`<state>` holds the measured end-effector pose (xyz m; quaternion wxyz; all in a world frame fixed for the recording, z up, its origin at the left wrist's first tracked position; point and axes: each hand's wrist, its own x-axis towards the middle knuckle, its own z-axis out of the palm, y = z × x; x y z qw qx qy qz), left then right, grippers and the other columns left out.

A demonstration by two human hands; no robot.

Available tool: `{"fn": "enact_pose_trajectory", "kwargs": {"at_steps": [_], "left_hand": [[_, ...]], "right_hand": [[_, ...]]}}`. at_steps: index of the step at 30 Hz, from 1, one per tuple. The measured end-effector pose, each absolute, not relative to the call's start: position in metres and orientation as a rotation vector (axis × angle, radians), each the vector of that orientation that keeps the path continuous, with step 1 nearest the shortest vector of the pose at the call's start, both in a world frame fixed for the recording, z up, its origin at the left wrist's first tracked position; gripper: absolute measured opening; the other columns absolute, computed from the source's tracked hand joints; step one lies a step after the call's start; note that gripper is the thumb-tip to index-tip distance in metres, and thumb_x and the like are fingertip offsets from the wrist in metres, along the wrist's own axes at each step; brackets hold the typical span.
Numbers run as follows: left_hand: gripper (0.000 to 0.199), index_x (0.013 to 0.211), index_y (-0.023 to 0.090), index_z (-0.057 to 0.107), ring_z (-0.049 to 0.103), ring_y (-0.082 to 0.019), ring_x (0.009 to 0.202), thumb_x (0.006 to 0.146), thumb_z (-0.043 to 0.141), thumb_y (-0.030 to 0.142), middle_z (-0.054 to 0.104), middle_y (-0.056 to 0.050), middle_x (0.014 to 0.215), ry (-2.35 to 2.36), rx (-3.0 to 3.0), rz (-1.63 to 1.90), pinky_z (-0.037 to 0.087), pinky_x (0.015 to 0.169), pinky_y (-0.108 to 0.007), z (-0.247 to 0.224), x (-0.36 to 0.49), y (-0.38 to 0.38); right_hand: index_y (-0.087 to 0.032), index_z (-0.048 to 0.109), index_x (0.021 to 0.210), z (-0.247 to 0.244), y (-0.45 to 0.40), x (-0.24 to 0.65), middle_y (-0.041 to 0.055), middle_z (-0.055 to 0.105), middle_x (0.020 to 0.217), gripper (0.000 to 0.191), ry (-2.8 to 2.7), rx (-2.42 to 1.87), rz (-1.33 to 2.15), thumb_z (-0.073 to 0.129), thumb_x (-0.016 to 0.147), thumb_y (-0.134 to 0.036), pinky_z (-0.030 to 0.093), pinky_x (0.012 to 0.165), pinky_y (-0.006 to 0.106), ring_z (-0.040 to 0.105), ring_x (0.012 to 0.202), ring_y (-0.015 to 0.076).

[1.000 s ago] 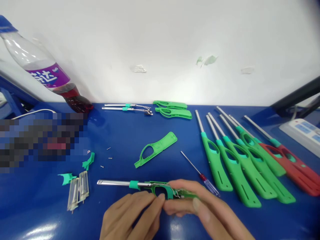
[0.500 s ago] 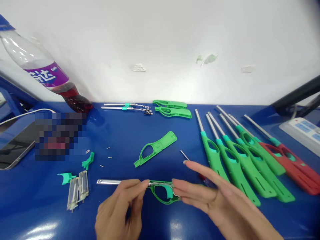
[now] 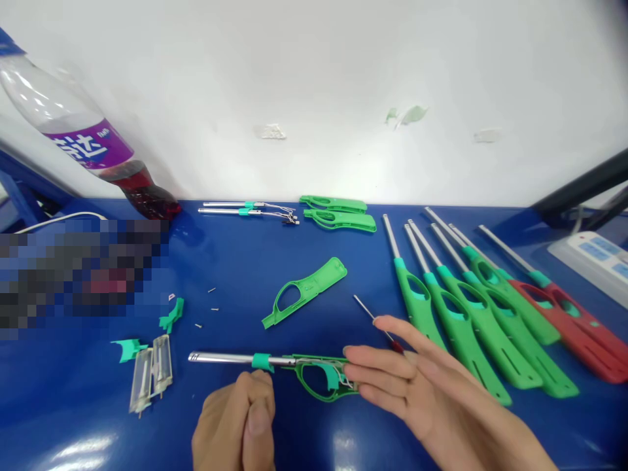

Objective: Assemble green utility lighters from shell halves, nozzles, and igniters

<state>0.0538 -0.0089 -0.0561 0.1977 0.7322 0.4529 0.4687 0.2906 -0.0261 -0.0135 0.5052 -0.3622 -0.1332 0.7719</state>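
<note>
From where I stand, the change is at the left hand (image 3: 234,425): half a second ago its fingers were pinching the metal rod (image 3: 220,358) at the teal collar (image 3: 262,361), and now they have let go. They sit just below the collar, toward its six o'clock, curled in and pressed together, with nothing that I can see between them; whether a knuckle brushes the collar I cannot tell. The collar is in plain view again, and the rod keeps its line, pointing to nine o'clock.

The right hand (image 3: 412,396) has eased slightly toward three o'clock. Its fingers are spread, the uppermost lifted clear, the lower ones over the right end of the green half shell (image 3: 324,398), hiding that end; how hard they press, I cannot tell.

The shell lies on the counter (image 3: 235,261) between the hands, the teal trigger (image 3: 332,377) in its opening, the thin wires (image 3: 346,376) bunched beside it. To my eye the rod now rests there without the left hand's help, so that part of the fitting looks settled, while the wire end seems less so.

The matching loose half (image 3: 318,281) is off at twelve o'clock, three small screws (image 3: 214,309) at ten, and the screwdriver (image 3: 397,347) between one and two.
</note>
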Motion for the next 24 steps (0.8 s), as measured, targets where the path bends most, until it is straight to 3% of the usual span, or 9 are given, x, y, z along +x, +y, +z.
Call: {"fn": "enact_pose_trajectory", "kwargs": {"at_steps": [6,13,18,24], "left_hand": [[0.033,0.079,0.023,0.051,0.051,-0.011,0.052,0.111,0.044,0.013,0.053,0.005,0.061,1.210,2.219,1.171,0.041,0.054,-0.025,-0.043,0.050,-0.001],[0.012,0.106,0.023,0.065,0.073,-0.010,0.063,0.108,0.054,0.017,0.078,0.003,0.080,1.256,2.358,1.162,0.056,0.066,-0.019,-0.041,0.052,0.001],[0.022,0.127,0.020,0.067,0.077,-0.010,0.071,0.110,0.052,0.017,0.081,0.002,0.087,1.256,2.431,1.102,0.060,0.081,-0.020,-0.049,0.050,-0.003],[0.025,0.124,0.016,0.068,0.079,-0.010,0.076,0.111,0.046,0.012,0.083,-0.002,0.091,1.089,2.532,1.142,0.060,0.076,-0.019,-0.050,0.051,-0.002]], "right_hand": [[-0.031,0.067,0.133,-0.013,-0.026,0.286,0.0095,0.078,0.128,0.036,-0.350,-0.865,1.821,0.071,0.100,-0.044,0.056,0.109,0.044,0.074,0.123,0.0277],[-0.032,0.068,0.130,-0.013,-0.025,0.282,0.0063,0.077,0.126,0.031,-0.384,-0.873,1.821,0.072,0.100,-0.039,0.053,0.114,0.044,0.071,0.127,0.0272],[-0.029,0.065,0.132,-0.020,-0.028,0.280,0.0091,0.078,0.123,0.033,-0.417,-0.808,1.852,0.069,0.102,-0.039,0.051,0.114,0.049,0.072,0.124,0.0279],[-0.026,0.066,0.122,0.003,-0.026,0.272,0.0072,0.076,0.106,0.036,-0.558,-1.010,1.913,0.074,0.097,-0.051,0.051,0.113,0.050,0.073,0.117,0.0285]]}}
